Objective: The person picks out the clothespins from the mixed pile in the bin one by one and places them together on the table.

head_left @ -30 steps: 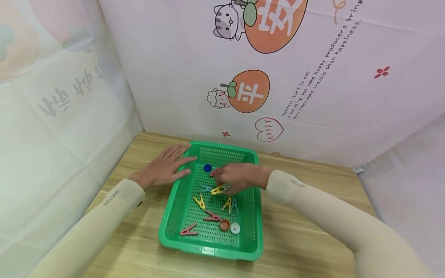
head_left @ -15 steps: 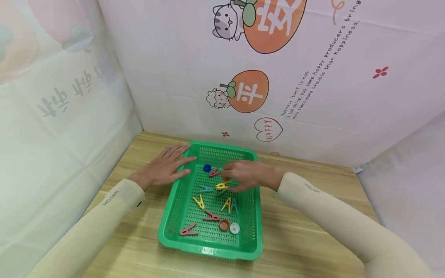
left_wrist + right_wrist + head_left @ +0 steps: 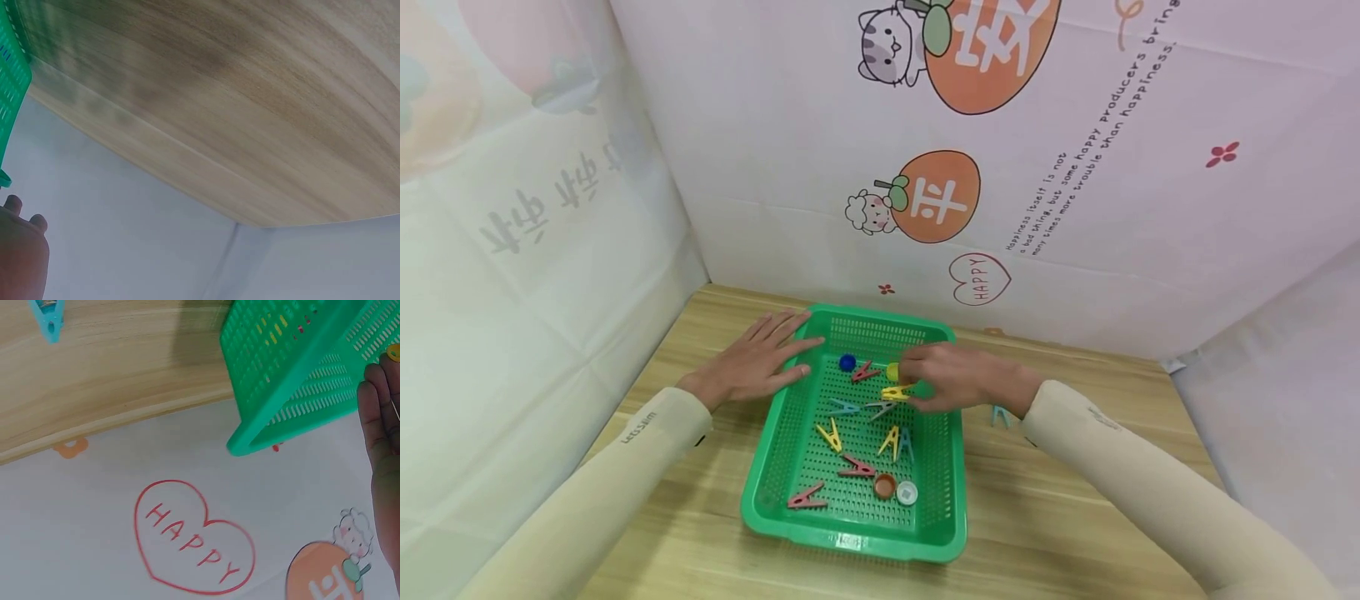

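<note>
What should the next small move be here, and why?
Probably lift the yellow clothespin over the right rim of the green basket and set it on the table: the right hand appears to pinch it inside the basket, and a light blue clothespin lies outside on that side.

Bright head view, dimmer wrist views

Green perforated basket [image 3: 917,550], pink, yellow, grey, light-blue clothespins [image 3: 798,501], dark-blue, red-brown, white bottle caps [image 3: 847,362], tan wood-grain tabletop [image 3: 1045,508], white backdrop [image 3: 775,125], orange persimmon print [image 3: 936,197]
</note>
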